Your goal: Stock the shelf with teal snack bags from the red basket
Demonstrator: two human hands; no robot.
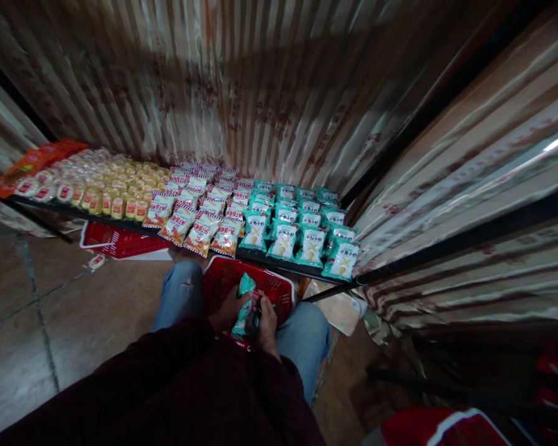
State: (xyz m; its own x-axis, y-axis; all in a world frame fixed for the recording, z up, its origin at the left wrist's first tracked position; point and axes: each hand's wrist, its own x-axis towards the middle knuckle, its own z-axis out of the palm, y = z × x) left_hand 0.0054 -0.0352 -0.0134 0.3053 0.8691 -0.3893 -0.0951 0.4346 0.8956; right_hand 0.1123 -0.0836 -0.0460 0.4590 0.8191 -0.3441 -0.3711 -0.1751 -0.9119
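Both hands meet low in front of me over a red plastic basket [279,290] resting between my knees. My left hand [227,310] and my right hand [266,322] are closed around a bunch of teal snack packets [244,305], held upright between them. Just beyond the basket, a low black shelf [279,261] carries rows of matching teal snack packets [302,229] at its right end.
The shelf also holds red-and-white snack packets [199,210], yellow packets [102,186] and orange packs [32,162] further left. A second red basket [116,240] lies on the tiled floor under the shelf. Striped plastic-wrapped panels stand behind and at right. Another red basket [446,428] sits bottom right.
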